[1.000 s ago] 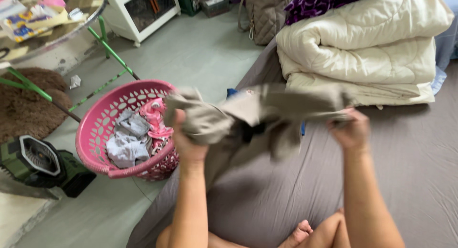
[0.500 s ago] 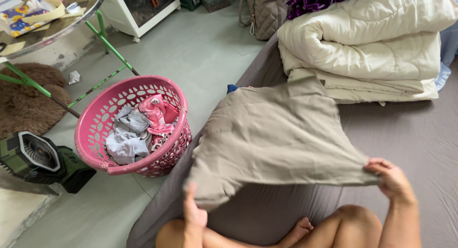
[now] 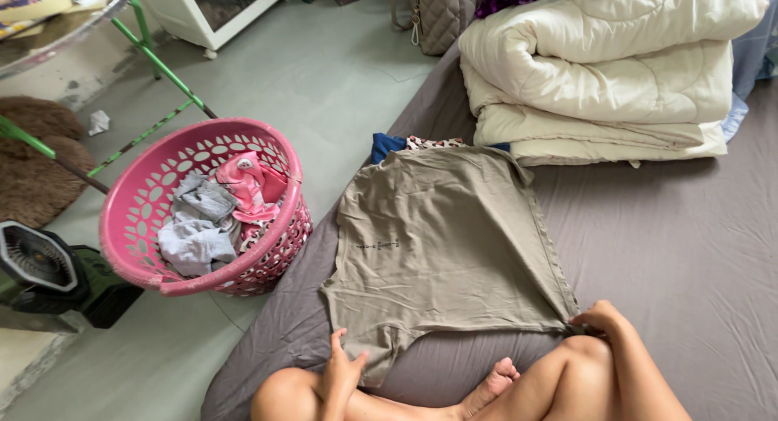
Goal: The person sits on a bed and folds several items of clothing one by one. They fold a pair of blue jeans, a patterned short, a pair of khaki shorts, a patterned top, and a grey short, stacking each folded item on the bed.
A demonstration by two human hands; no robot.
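A grey bed sheet (image 3: 689, 243) lies beside a pale green floor (image 3: 324, 72).

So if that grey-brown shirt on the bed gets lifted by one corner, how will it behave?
The shirt would likely hang limp: it lies flat with soft creases on the bed sheet. It looks thin, so probably light. The left hand and right hand pinch its corners.

One olive t-shirt (image 3: 442, 243) on the bed; one pink laundry basket (image 3: 279, 251) left of the t-shirt, one folded cream comforter (image 3: 600, 72) beyond it, two hands, one fan (image 3: 40, 267) left of the basket.
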